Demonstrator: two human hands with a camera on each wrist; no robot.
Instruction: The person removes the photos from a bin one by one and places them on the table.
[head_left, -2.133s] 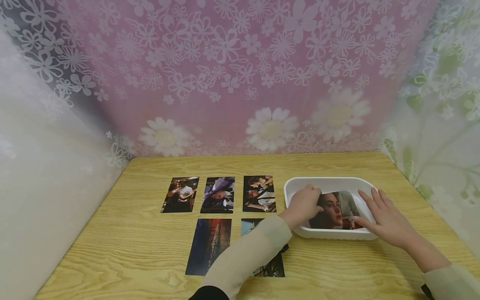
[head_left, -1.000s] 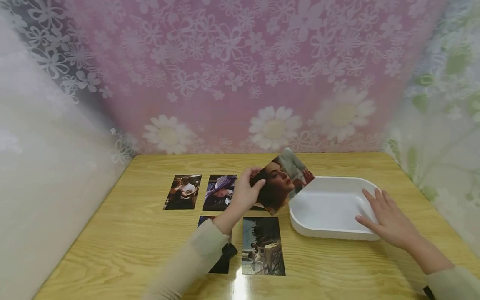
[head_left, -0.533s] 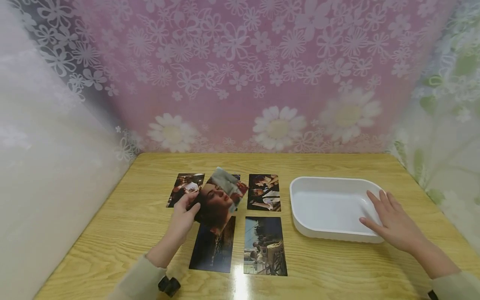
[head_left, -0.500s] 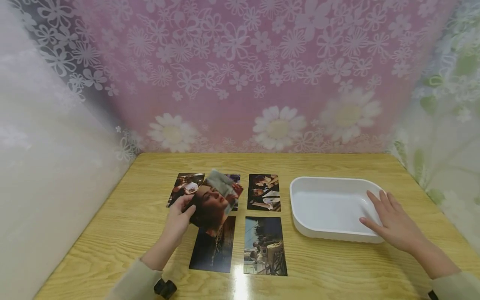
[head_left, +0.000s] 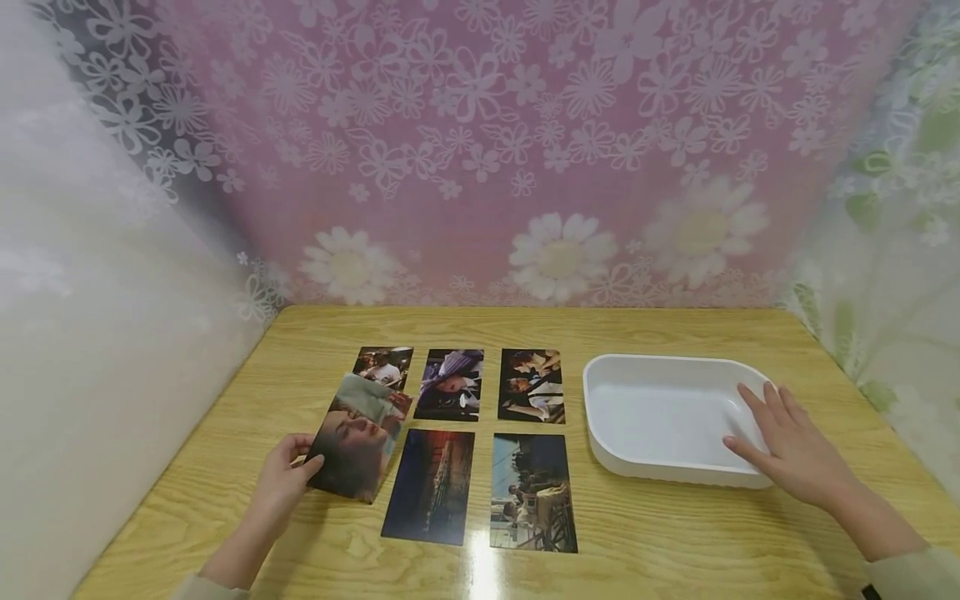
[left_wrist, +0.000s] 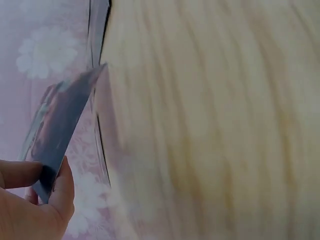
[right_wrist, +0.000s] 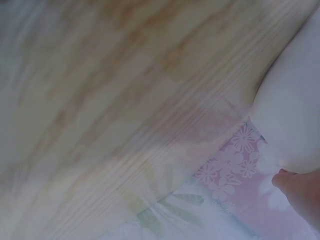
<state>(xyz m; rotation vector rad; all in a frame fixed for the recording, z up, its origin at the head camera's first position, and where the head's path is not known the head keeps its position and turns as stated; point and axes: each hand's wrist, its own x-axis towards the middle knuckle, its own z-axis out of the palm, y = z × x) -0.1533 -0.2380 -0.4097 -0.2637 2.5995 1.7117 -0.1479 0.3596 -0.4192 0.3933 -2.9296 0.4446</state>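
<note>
My left hand (head_left: 281, 483) pinches the left edge of a photo print (head_left: 356, 437) between thumb and fingers. The print shows a close-up of a face; it is tilted and covers part of another photo behind it. In the left wrist view the print (left_wrist: 67, 120) appears almost edge-on, raised off the wood. On the right, my right hand (head_left: 798, 454) lies with fingers spread over the right rim of a white plastic tray (head_left: 667, 472). Nothing lies in the tray. The right wrist view catches only a small part of that hand (right_wrist: 302, 195) against the tray.
Three photos form a back row: a couple (head_left: 381, 365), a purple hat (head_left: 452, 383) and a pair of people (head_left: 532, 385). In front lie a night ship photo (head_left: 430, 487) and a deck scene photo (head_left: 533, 492). Floral curtains (head_left: 450, 167) surround the wooden table (head_left: 637, 542).
My left hand has lifted the face photo out of the tray and carried it leftward, past the back row, to the left of the night ship photo. The right hand has stayed on the tray rim.
</note>
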